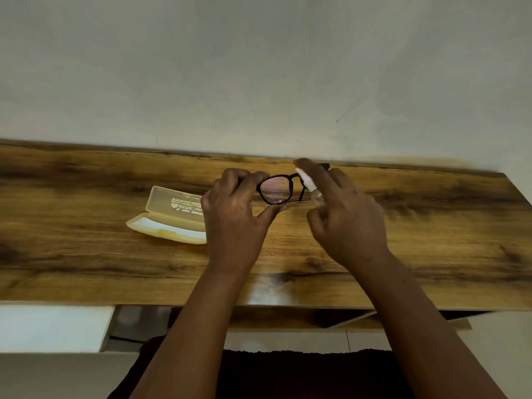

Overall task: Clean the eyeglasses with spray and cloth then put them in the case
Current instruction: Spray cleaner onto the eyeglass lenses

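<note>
Black-framed eyeglasses (277, 189) are held up above the wooden table (86, 254). My left hand (234, 217) pinches their left lens rim between thumb and fingers. My right hand (345, 220) grips a small white spray bottle (307, 182), index finger on its top, the nozzle right beside the glasses' right side. A cream plastic glasses case (169, 216) lies open on the table to the left of my left hand, with a white lining or cloth inside; I cannot tell which. The right lens is hidden behind the bottle and my fingers.
The table's far edge meets a pale wall (259, 82). A small dark object (324, 166) sits at that edge behind my right hand. A white cabinet (54, 326) stands below the table at the left.
</note>
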